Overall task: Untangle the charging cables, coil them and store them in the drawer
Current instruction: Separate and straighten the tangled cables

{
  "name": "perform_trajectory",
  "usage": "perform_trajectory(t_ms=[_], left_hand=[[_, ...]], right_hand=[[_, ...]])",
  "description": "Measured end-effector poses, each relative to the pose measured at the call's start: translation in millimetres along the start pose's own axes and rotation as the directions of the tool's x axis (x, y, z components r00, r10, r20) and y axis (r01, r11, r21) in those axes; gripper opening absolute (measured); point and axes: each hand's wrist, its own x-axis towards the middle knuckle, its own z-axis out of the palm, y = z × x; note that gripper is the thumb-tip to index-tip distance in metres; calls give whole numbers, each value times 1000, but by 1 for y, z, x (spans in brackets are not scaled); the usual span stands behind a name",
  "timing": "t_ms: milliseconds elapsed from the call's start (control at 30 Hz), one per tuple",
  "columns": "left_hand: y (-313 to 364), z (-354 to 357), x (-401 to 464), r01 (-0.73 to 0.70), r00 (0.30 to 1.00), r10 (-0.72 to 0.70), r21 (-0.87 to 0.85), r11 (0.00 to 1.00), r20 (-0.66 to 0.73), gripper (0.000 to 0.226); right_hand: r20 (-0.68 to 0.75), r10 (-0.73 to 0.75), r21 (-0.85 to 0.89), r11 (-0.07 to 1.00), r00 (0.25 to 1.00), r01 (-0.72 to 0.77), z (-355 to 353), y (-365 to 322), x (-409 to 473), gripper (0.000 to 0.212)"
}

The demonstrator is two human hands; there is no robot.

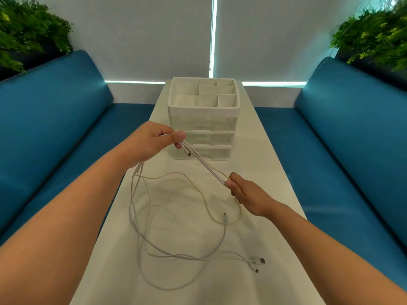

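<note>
Several white charging cables (176, 219) lie in loose tangled loops on the white table (275, 194). My left hand (152, 142) grips a bundle of them above the table, and strands hang down from under it. My right hand (244, 192) pinches the same strands lower to the right, so a taut stretch (207, 166) runs between the hands. A small plug (188, 153) dangles near the left hand. A USB plug (259, 260) and smaller plugs (225, 216) rest on the table. The white drawer unit (203, 130) stands behind, its clear drawers closed.
The drawer unit has an open divided tray (204, 93) on top. Blue sofas flank the narrow table, one on the left (55, 119) and one on the right (352, 128). Green plants (28, 31) stand in both back corners.
</note>
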Motion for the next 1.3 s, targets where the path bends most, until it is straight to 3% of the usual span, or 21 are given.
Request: perform_trajectory(t_ms=[167, 400, 467, 600, 667, 767, 833, 933, 1000, 1067, 1200, 1300], left_hand=[[2, 11, 1, -14, 1000, 14, 3, 1000, -13, 31], [3, 13, -3, -7, 998, 8, 17, 1000, -67, 34], [2, 16, -4, -3, 998, 4, 16, 1000, -63, 34], [5, 25, -9, 16, 999, -14, 40, 999, -48, 38], [9, 29, -12, 23, 999, -21, 35, 999, -48, 39], [9, 32, -13, 34, 995, -31, 22, 999, -93, 42], [8, 32, -12, 39, 992, -36, 18, 999, -124, 43], [5, 34, -11, 49, 987, -48, 4, 999, -151, 44], [5, 35, -11, 42, 990, -42, 1, 999, -138, 42], [7, 38, -10, 45, 994, -45, -3, 999, -103, 40], [7, 44, -8, 36, 997, -37, -7, 999, -75, 38], [9, 40, -5, 21, 998, -22, -16, 1000, -60, 37]], right_hand=[[-74, 34, 41, 999, 997, -31, -4, 12, 1, 32], [-153, -148, -294, 951, 977, 98, -5, 24, -16, 40], [-153, -164, -314, 943, 975, 109, -5, 28, -17, 41], [-294, -128, -302, 953, 947, 35, -14, 39, -6, 50], [-301, -77, -193, 981, 950, 18, -18, 44, -2, 54], [-254, 37, 136, 991, 967, -2, -18, 42, -4, 44], [-274, 21, 165, 986, 961, 26, -14, 40, -8, 39], [-260, -63, -36, 998, 963, 55, -10, 42, -14, 30], [-206, -117, -287, 957, 972, 54, -8, 45, -16, 30], [-175, -108, -433, 901, 979, 22, -7, 45, -17, 32], [-210, 3, -504, 857, 978, -111, -7, 45, -12, 40], [-253, -62, -506, 859, 966, -77, -6, 47, -11, 54]])
